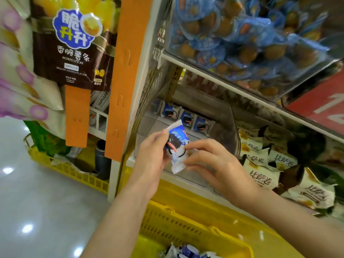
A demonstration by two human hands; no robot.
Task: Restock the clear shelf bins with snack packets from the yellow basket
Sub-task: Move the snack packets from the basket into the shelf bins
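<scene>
My left hand [151, 157] grips a blue and white snack packet [176, 146] in front of a clear shelf bin [223, 116]. My right hand [210, 164] touches the packet's lower right side with spread fingers. Several matching blue packets [186, 117] stand in a row at the back of that bin. The yellow basket [186, 220] sits below my arms, with more blue and white packets [188, 252] in its bottom.
A clear bin of blue-wrapped round snacks [251, 43] fills the shelf above. White packets with dark print [270, 170] lie in the bin to the right. An orange strip [126, 71] with hanging potato stick bags [72, 43] is on the left. A second yellow basket [65, 168] stands on the floor.
</scene>
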